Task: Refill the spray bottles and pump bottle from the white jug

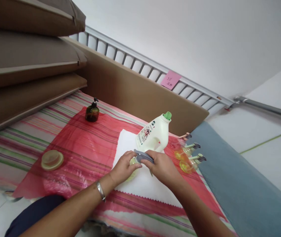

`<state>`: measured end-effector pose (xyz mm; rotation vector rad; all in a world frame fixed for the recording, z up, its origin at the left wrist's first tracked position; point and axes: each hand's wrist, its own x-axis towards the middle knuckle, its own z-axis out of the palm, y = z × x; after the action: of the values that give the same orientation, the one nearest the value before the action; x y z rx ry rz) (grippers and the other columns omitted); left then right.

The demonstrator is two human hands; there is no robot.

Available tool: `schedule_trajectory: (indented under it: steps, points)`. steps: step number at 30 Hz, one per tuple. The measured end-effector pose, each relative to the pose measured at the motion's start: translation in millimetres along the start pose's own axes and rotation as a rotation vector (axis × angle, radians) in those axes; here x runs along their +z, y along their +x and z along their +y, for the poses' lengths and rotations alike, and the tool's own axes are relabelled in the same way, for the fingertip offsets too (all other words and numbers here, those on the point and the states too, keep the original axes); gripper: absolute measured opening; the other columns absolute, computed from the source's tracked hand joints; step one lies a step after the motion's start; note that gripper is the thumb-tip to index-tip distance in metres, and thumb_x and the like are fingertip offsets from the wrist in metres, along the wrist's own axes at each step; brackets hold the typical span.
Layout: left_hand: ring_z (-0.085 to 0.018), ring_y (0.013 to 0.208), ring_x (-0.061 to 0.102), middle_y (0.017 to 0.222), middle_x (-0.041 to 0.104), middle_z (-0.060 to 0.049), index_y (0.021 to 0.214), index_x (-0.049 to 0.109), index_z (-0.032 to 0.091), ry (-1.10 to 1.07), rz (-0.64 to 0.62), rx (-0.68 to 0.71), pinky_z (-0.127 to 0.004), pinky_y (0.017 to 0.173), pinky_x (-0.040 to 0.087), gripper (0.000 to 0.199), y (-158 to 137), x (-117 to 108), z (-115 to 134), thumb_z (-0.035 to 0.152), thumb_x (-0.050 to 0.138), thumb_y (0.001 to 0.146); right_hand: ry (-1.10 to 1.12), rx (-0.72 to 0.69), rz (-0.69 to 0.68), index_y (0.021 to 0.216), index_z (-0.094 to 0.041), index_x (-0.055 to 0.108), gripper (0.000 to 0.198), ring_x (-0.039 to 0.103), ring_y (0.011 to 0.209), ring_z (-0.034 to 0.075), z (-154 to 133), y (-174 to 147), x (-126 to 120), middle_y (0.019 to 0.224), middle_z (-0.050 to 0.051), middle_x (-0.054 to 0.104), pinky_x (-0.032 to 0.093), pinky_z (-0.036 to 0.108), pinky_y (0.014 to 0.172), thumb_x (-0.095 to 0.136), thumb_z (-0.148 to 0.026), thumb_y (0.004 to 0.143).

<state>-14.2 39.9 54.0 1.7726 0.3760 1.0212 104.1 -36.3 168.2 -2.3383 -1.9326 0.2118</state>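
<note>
Here, gripping a small pump bottle (133, 163) with both — left hand (123, 168) cupping its pale green body, right hand (162, 167) closing on the grey pump head (142, 156). Resting over a white cloth (145, 184) on the red sheet (86, 148), just before a white detergent jug (154, 134) — three more pump bottles (188, 158) lying near, at right.

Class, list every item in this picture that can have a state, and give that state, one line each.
Detergent jug: upright, green cap on.
Small pump bottle: gripped by left hand, right hand on its grey pump head.
Dark pump bottle: upright, untouched.
Three pump bottles: lying down.
White cloth: spread flat.
</note>
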Motion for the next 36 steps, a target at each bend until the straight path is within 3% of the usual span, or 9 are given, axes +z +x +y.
schedule_trajectory:
  steps: [4,7,10,15,18,20,25,31,36]
  points:
    - [-0.021,0.109,0.05,0.112,0.058,-0.006,0.11,0.056,0.02,-0.099,-0.142,-0.041,-0.035,0.096,0.036,0.037,2.3,-4.1,1.3,0.031,0.065,0.075,-0.003,0.008,-0.01,0.075,-0.022,0.057,0.017,0.052,0.059,0.014,-1.0,-1.3,-2.6,0.065,0.0,0.062,0.024,0.023,0.052,0.049,-0.035,0.082]
    - [-0.023,0.105,0.052,0.111,0.058,-0.007,0.11,0.053,0.019,-0.075,-0.005,-0.126,-0.036,0.093,0.038,0.057,2.3,-1.7,-0.6,0.033,0.077,0.06,-0.013,0.01,-0.002,0.074,-0.022,0.057,0.016,0.052,0.06,0.014,-3.6,-2.6,-2.1,0.066,-0.001,0.062,0.024,0.023,0.052,0.05,-0.034,0.081]
    - [-0.022,0.095,0.056,0.097,0.062,-0.005,0.094,0.058,0.018,-0.082,0.014,-0.127,-0.035,0.088,0.041,0.037,4.5,-4.8,-2.5,0.034,0.073,0.065,-0.027,0.002,-0.004,0.074,-0.022,0.057,0.015,0.052,0.058,0.014,-5.4,-2.6,-1.3,0.064,-0.001,0.062,0.025,0.023,0.052,0.051,-0.033,0.081]
    - [-0.02,0.104,0.054,0.108,0.061,-0.005,0.103,0.059,0.02,-0.218,-0.257,-0.071,-0.033,0.093,0.038,0.029,7.4,-16.3,0.1,0.032,0.061,0.077,-0.031,0.027,-0.02,0.076,-0.022,0.059,0.018,0.053,0.06,0.014,-6.8,-1.4,-2.1,0.066,0.0,0.063,0.025,0.024,0.052,0.05,-0.036,0.082]
    - [-0.023,0.099,0.055,0.106,0.061,-0.006,0.106,0.055,0.018,-0.119,-0.116,-0.146,-0.034,0.087,0.042,0.054,5.0,-13.1,-0.6,0.034,0.077,0.06,-0.032,0.028,-0.02,0.078,-0.023,0.06,0.016,0.054,0.062,0.015,-7.8,-1.7,-1.8,0.068,0.0,0.064,0.026,0.024,0.053,0.05,-0.035,0.081]
    - [-0.022,0.094,0.056,0.099,0.063,-0.005,0.099,0.058,0.017,-0.105,-0.059,-0.148,-0.033,0.085,0.042,0.047,4.8,-12.1,-2.0,0.033,0.077,0.059,-0.036,0.023,-0.019,0.078,-0.023,0.06,0.015,0.054,0.062,0.015,-8.4,-1.8,-0.9,0.068,0.0,0.064,0.026,0.024,0.053,0.051,-0.035,0.081]
    - [-0.02,0.107,0.052,0.109,0.062,-0.003,0.103,0.06,0.02,-0.242,-0.317,-0.081,-0.032,0.095,0.036,0.029,8.6,-22.0,0.8,0.027,0.063,0.075,-0.035,0.025,-0.002,0.078,-0.023,0.059,0.017,0.053,0.061,0.015,-8.9,-1.0,1.4,0.067,-0.001,0.063,0.026,0.023,0.052,0.05,-0.036,0.082]
    - [-0.022,0.092,0.057,0.095,0.064,-0.004,0.094,0.06,0.017,-0.146,-0.04,-0.186,-0.033,0.084,0.043,0.044,6.1,-14.7,1.9,0.029,0.078,0.057,-0.038,0.005,-0.008,0.076,-0.022,0.059,0.016,0.053,0.059,0.014,-10.5,-0.7,2.9,0.066,0.0,0.063,0.025,0.023,0.052,0.05,-0.034,0.081]
    - [-0.021,0.106,0.054,0.107,0.063,-0.003,0.102,0.062,0.021,-0.249,-0.318,-0.072,-0.034,0.096,0.037,0.028,10.0,-21.9,-2.3,0.028,0.063,0.075,-0.042,0.011,-0.01,0.078,-0.022,0.059,0.017,0.055,0.061,0.015,-10.7,-0.5,2.3,0.068,0.001,0.064,0.026,0.023,0.052,0.049,-0.034,0.083]
